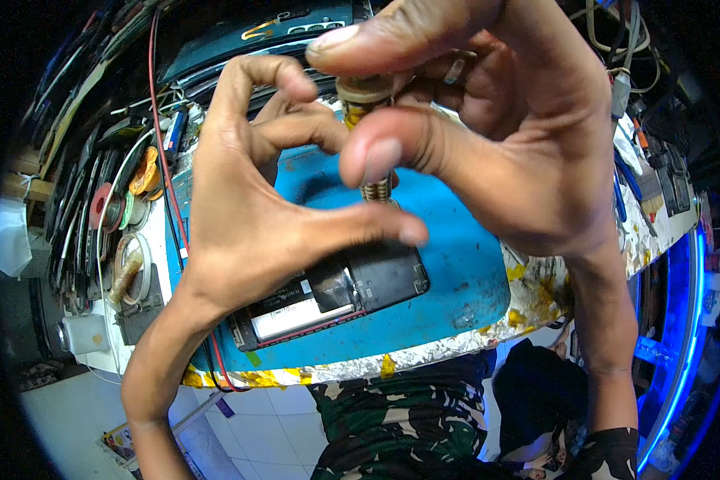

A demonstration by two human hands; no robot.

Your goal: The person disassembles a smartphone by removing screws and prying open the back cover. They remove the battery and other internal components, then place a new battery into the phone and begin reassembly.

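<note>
Close to the camera, my right hand (528,152) is closed on a small upright screwdriver (364,90) with a round cap and a yellowish handle. Its index finger lies over the cap and the thumb presses the side. My left hand (240,184) curves around from the left, fingers bent and apart from the thumb. That thumb crosses in front below the screwdriver's ridged metal part; whether it touches is hidden. Beneath both hands, an opened black phone (384,284) lies on the blue mat (456,312), a white battery (300,318) showing. The screwdriver's tip is hidden.
Wire spools (104,206) and a round clear container (134,268) stand at the left beside many stacked dark panels. Red and black cables (162,132) run down the mat's left side. Pliers and a brush (650,192) lie at the right. The worn bench edge (388,366) curves in front.
</note>
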